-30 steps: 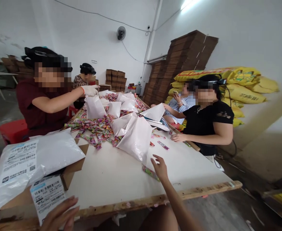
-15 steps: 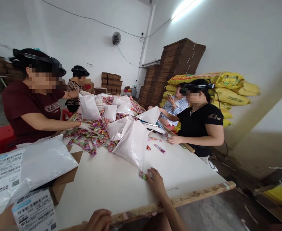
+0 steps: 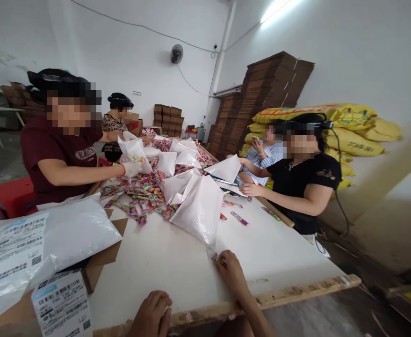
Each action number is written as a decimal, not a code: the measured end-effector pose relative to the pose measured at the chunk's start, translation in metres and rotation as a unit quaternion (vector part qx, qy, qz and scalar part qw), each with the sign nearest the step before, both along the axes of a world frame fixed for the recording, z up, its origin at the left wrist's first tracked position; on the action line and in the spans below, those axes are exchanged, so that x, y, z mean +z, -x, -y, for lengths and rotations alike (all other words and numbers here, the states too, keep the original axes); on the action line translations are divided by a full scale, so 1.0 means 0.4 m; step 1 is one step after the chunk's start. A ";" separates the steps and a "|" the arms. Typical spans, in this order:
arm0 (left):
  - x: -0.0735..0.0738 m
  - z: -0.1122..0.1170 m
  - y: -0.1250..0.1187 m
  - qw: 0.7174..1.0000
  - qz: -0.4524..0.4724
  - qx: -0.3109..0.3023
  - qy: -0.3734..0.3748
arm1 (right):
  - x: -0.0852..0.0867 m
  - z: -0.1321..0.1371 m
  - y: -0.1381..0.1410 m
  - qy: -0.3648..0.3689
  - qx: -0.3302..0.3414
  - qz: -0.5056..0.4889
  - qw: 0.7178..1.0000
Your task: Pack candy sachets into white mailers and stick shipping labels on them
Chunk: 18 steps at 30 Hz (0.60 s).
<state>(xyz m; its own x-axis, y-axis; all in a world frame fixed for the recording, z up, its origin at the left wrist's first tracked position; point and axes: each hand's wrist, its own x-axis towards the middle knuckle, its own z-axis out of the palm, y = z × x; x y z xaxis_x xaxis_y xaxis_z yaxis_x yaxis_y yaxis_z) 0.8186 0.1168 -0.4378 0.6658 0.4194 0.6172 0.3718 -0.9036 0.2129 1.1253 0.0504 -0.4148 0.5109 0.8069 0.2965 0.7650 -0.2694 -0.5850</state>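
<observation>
My right hand (image 3: 230,270) is on the white table, its fingers closed on a small colourful snack packet (image 3: 216,257). Just beyond it lies a puffy white plastic mailer bag (image 3: 197,213). At the table's near edge is my left hand (image 3: 152,310), with curled fingers; whatever they hold, if anything, is hidden. A heap of similar small packets (image 3: 152,189) spreads behind and left of the mailer. One loose packet (image 3: 239,218) lies farther right on the tabletop (image 3: 156,262).
At left, an open cardboard box (image 3: 102,262) holds a labelled white parcel (image 3: 82,224). A co-worker's gloved hand (image 3: 132,168) is at the heap. Another co-worker's hand (image 3: 250,189) rests by more mailers on the right. A wooden strip (image 3: 296,289) edges the table.
My right fingers have closed farther over the small packet. My left hand has come a little farther into view. At left, the co-worker's gloved hand has risen from the heap with packets.
</observation>
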 end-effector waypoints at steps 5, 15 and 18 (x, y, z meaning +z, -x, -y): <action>-0.056 0.020 -0.031 0.994 0.008 0.085 -0.073 | 0.094 -0.049 0.149 0.020 0.161 -0.061 0.985; -0.073 0.019 -0.042 0.985 0.027 0.123 -0.120 | 0.490 -0.432 0.229 -0.260 0.167 -0.047 0.950; -0.086 0.017 -0.053 0.980 0.048 0.140 -0.131 | 0.383 -0.395 0.260 -0.185 0.202 -0.082 0.958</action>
<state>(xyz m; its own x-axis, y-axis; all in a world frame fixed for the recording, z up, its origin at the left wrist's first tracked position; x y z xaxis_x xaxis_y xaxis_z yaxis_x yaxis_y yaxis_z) 0.8399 0.1102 -0.4721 0.4806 0.3960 0.7824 0.6026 -0.7973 0.0334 1.0215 0.2084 -0.2614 0.2437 0.8035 0.5431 0.6520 0.2789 -0.7051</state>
